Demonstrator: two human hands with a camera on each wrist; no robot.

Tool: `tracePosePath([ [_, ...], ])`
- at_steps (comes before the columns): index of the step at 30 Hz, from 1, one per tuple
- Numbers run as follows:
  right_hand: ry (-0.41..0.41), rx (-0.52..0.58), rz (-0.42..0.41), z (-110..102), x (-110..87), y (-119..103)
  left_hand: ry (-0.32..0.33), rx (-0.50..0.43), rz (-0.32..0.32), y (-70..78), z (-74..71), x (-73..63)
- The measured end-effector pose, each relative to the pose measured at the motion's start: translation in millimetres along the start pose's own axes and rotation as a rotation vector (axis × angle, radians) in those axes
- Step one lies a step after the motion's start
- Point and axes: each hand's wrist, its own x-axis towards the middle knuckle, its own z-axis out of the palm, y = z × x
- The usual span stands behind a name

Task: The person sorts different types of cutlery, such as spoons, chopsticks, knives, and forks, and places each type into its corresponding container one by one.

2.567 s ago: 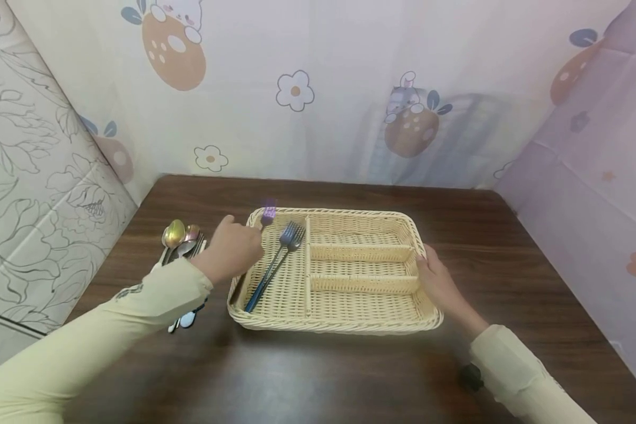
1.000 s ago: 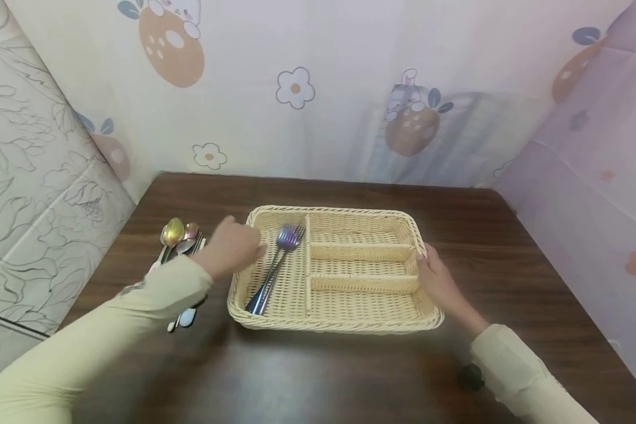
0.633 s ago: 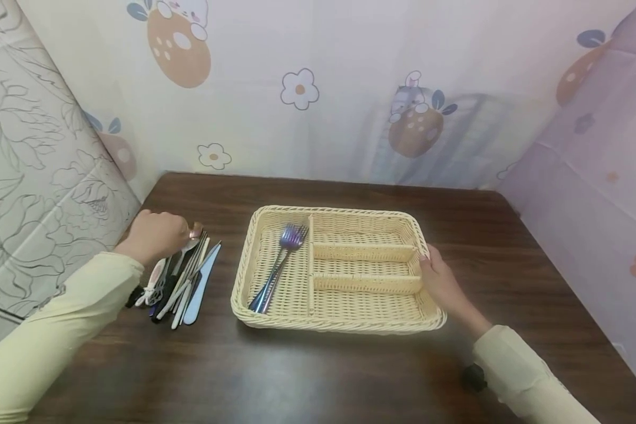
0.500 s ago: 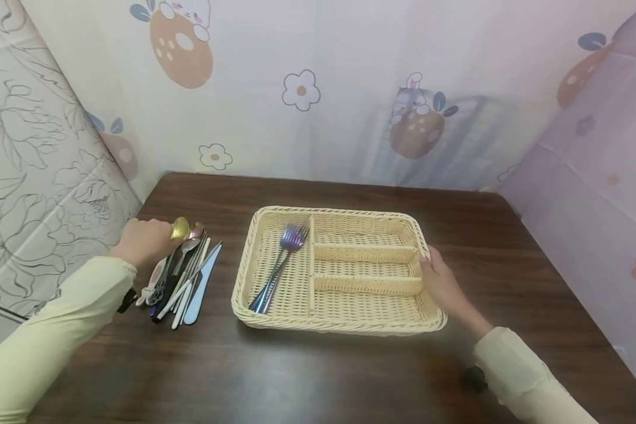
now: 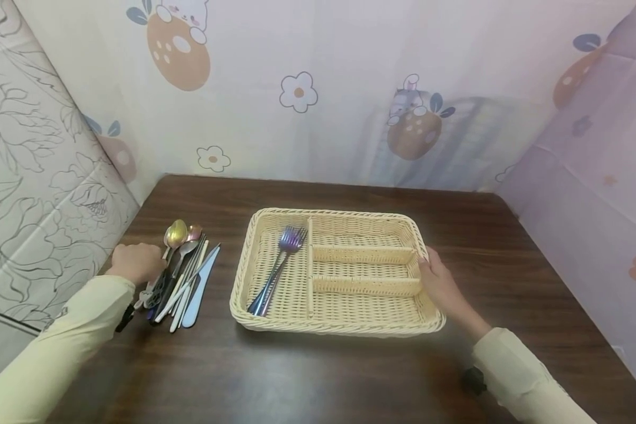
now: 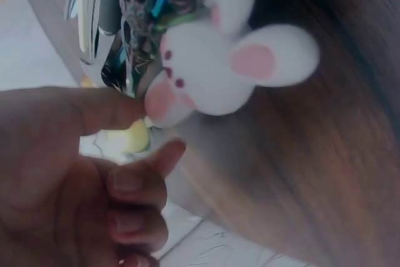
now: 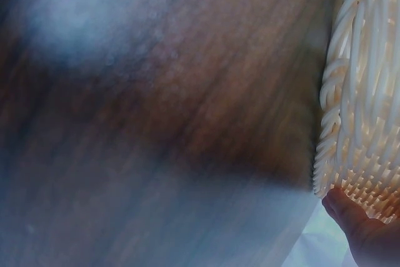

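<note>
My left hand (image 5: 135,263) is over the left side of a cutlery pile on the table. In the left wrist view, its thumb (image 6: 119,109) is at the side of a white bunny-shaped handle end (image 6: 206,70) with pink ears. The index fingertip stands apart from the thumb, and the other fingers are loosely bent. My right hand (image 5: 445,288) holds the right end of a woven basket (image 5: 339,327), thumb over the rim. Purple-blue forks (image 5: 291,238) lie together in the basket's long left compartment, tines toward the far side.
The pile also has a gold spoon (image 5: 177,234), a copper-coloured spoon (image 5: 194,231), pale chopsticks (image 5: 179,309) and a light-blue knife (image 5: 193,307) at its right. Dividers split the basket's right part into three compartments. Printed cloth (image 5: 344,135) hangs behind the table.
My left hand has let go of a purple fork, which now lies in the left compartment. It has moved left to the pile, then nearer. The right hand has stayed on the basket.
</note>
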Motion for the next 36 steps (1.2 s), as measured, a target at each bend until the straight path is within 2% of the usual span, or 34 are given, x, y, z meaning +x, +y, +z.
tracePosePath([
  [5,0.005,-0.007,-0.006,0,0.5,1,-0.080,-0.044,0.019,-3.3,4.5,-1.1],
  [9,0.006,-0.009,-0.007,0,-0.1,0,-0.089,-0.058,0.023,-5.8,8.3,1.7],
  [13,0.004,-0.012,-0.012,0,-0.9,-2,-0.065,-0.036,0.031,-6.9,9.1,2.1],
  [22,0.019,-0.007,-0.020,-1,-1.8,-2,0.063,0.012,0.022,-15.6,3.7,-0.4],
  [24,0.020,-0.002,-0.022,-1,-1.8,-1,0.086,0.008,0.025,-17.3,0.6,-1.1],
  [28,0.016,0.005,-0.020,0,-1.6,0,0.174,0.028,0.056,-17.7,-10.5,-3.3],
  [32,0.018,0.005,-0.021,0,-1.3,0,0.249,0.059,0.100,-9.2,-28.3,-5.0],
  [36,0.014,0.013,-0.015,0,-1.7,-1,0.321,0.124,0.175,12.3,-48.2,-4.4],
])
